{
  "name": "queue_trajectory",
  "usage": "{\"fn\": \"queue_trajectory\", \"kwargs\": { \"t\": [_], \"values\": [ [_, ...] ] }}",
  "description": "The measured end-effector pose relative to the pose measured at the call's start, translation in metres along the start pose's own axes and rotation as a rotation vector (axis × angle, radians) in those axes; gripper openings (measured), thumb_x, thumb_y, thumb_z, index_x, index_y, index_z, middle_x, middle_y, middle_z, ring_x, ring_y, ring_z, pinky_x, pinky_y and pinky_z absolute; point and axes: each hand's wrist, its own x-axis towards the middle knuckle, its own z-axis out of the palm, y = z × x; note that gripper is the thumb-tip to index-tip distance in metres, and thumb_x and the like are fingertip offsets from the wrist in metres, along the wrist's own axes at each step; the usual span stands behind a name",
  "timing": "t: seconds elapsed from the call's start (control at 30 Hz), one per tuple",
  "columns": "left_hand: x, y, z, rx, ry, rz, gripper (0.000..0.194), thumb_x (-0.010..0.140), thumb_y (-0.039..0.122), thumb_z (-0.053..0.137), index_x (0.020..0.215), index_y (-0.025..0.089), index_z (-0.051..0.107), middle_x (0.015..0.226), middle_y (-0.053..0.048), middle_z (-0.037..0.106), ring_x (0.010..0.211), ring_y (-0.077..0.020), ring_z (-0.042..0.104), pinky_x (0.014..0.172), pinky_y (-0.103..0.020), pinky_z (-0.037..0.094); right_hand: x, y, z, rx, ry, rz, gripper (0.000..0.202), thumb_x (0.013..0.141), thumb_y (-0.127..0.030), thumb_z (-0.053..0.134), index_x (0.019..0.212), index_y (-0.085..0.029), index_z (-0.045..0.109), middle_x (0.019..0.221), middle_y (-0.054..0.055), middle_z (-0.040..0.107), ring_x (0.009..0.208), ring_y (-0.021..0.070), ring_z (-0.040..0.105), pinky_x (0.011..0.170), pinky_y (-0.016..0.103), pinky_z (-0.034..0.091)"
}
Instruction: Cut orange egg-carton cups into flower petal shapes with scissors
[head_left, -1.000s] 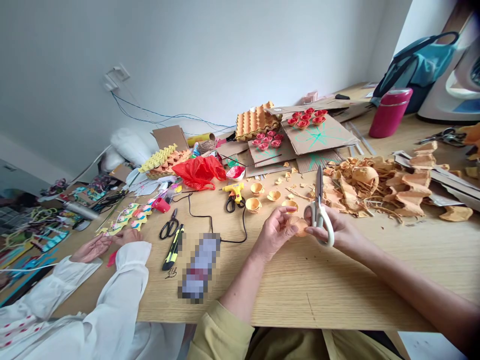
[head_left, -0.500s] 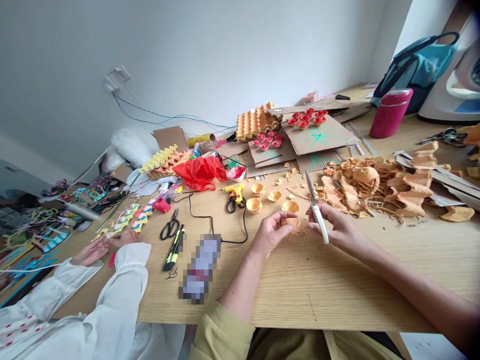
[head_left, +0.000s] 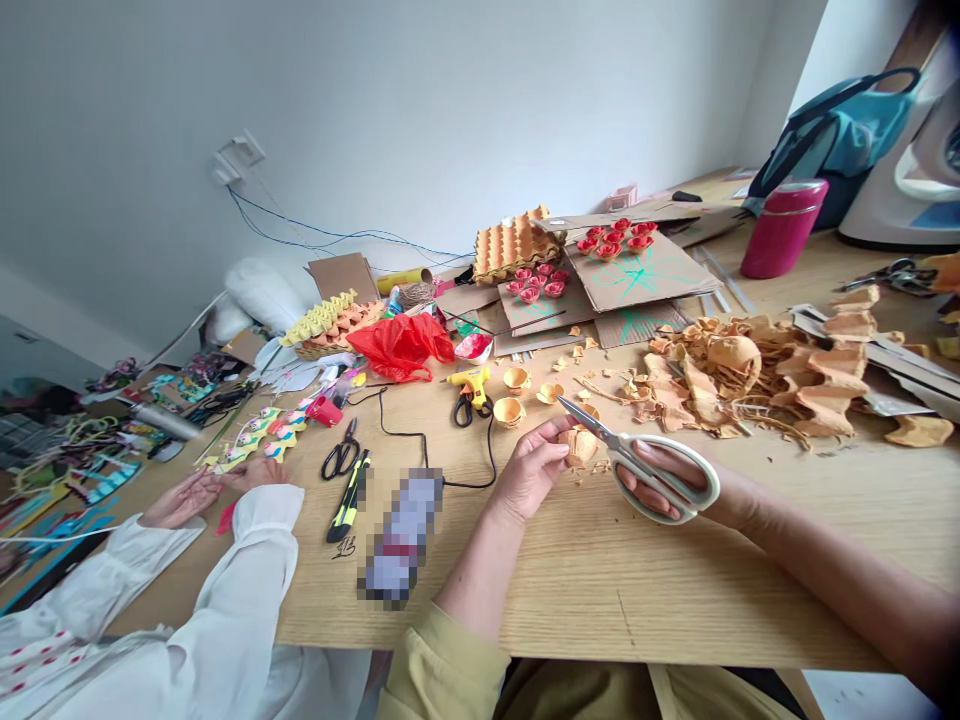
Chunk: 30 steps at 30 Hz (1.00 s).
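Observation:
My left hand (head_left: 529, 474) pinches a small cup cut from an orange egg carton (head_left: 580, 448), just above the wooden table. My right hand (head_left: 651, 478) holds white-handled scissors (head_left: 711, 490), fingers through the handle loops. The scissor blades point to the far left, close together, and pass over or beside the upper edge of the cup; contact cannot be made out. Just beyond my hands stand several cut carton cups (head_left: 509, 411), one partly hidden behind the blades. Small scraps lie on the table under the cup.
A pile of carton scraps (head_left: 739, 370) lies to the right. Red paper-like flowers (head_left: 615, 240) sit on cardboard at the back. Left of my arm are a yellow glue gun (head_left: 471, 379), black scissors (head_left: 341, 455), a cutter (head_left: 349, 500) and a blurred-out object. A co-worker's hands (head_left: 217, 490) are at far left.
My right hand has turned the scissors from nearly upright, blades pointing away, to lying leftward with the handle loops showing. The blades are now at the cup, which my left hand has tilted into view.

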Motion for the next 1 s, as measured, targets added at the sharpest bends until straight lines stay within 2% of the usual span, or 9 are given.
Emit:
{"fn": "queue_trajectory", "kwargs": {
  "t": [0.1,0.2,0.37,0.43,0.53,0.63,0.73,0.87,1.0],
  "values": [
    [-0.001,0.000,0.000,-0.017,-0.039,-0.034,0.043,0.068,0.020,0.071,0.110,0.012,0.071,0.097,-0.009,0.070,0.085,-0.0143,0.060,0.080,-0.025,0.044,0.003,0.003,-0.003,0.003,0.030,-0.024,0.056,0.088,-0.072,0.039,0.079,-0.020,0.057,0.046,-0.005,0.046,0.035,0.0092,0.037,0.039,0.024,0.029],
    [-0.001,-0.001,0.002,0.010,-0.045,-0.045,0.039,0.068,0.020,0.072,0.107,0.013,0.072,0.096,-0.008,0.070,0.085,-0.0138,0.060,0.080,-0.025,0.044,0.004,0.001,-0.004,-0.030,0.121,-0.069,0.054,0.088,-0.073,0.040,0.081,-0.022,0.055,0.051,-0.004,0.049,0.041,0.0116,0.042,0.042,0.026,0.031],
    [0.000,-0.004,0.006,0.164,0.144,0.083,0.029,0.064,0.024,0.080,0.091,0.016,0.072,0.088,-0.003,0.070,0.080,-0.0122,0.060,0.081,-0.025,0.044,-0.003,-0.010,-0.002,-0.158,0.239,-0.108,0.041,0.087,-0.061,0.056,0.078,-0.022,0.056,0.061,-0.002,0.052,0.053,0.0137,0.046,0.050,0.028,0.036],
    [0.002,-0.005,0.007,0.248,0.209,0.150,0.027,0.066,0.028,0.080,0.087,0.015,0.071,0.082,-0.001,0.069,0.076,-0.0116,0.058,0.079,-0.026,0.044,-0.006,-0.013,0.000,-0.290,0.262,-0.135,0.034,0.087,-0.055,0.060,0.079,-0.022,0.058,0.064,-0.002,0.053,0.058,0.0145,0.047,0.053,0.028,0.037],
    [0.004,-0.005,0.007,0.320,0.256,0.216,0.026,0.069,0.034,0.078,0.083,0.014,0.069,0.076,-0.001,0.067,0.073,-0.0114,0.058,0.076,-0.026,0.044,-0.007,-0.017,0.004,-0.650,0.296,-0.176,0.028,0.092,-0.047,0.051,0.080,-0.023,0.058,0.066,-0.001,0.056,0.061,0.0161,0.049,0.054,0.029,0.037],
    [0.005,-0.005,0.005,0.364,0.281,0.251,0.025,0.070,0.034,0.077,0.083,0.015,0.068,0.077,-0.002,0.068,0.073,-0.0123,0.059,0.077,-0.027,0.045,-0.006,-0.019,0.007,-0.974,0.338,-0.208,0.027,0.093,-0.041,0.047,0.072,-0.024,0.050,0.059,-0.002,0.054,0.055,0.0154,0.047,0.055,0.029,0.035],
    [0.006,-0.005,0.004,0.399,0.277,0.270,0.023,0.072,0.032,0.075,0.085,0.014,0.068,0.076,-0.002,0.069,0.073,-0.0132,0.060,0.078,-0.028,0.045,-0.005,-0.016,0.005,-1.208,0.360,-0.297,0.023,0.091,-0.036,0.048,0.071,-0.024,0.046,0.060,-0.002,0.054,0.055,0.0159,0.048,0.064,0.032,0.038],
    [0.005,-0.004,0.004,0.410,0.279,0.280,0.018,0.073,0.029,0.074,0.082,0.015,0.067,0.075,-0.001,0.068,0.073,-0.0129,0.060,0.077,-0.027,0.045,-0.003,-0.008,-0.002,-1.406,0.371,-0.355,0.020,0.092,-0.038,0.048,0.079,-0.023,0.052,0.071,0.002,0.062,0.063,0.0193,0.056,0.071,0.035,0.038],
    [0.005,-0.004,0.004,0.403,0.298,0.274,0.018,0.072,0.029,0.075,0.078,0.016,0.066,0.073,0.000,0.067,0.071,-0.0117,0.058,0.074,-0.025,0.044,-0.002,-0.005,-0.008,-1.464,0.392,-0.406,0.022,0.091,-0.041,0.051,0.080,-0.023,0.055,0.073,0.004,0.064,0.064,0.0199,0.057,0.072,0.035,0.037]
  ]
}}
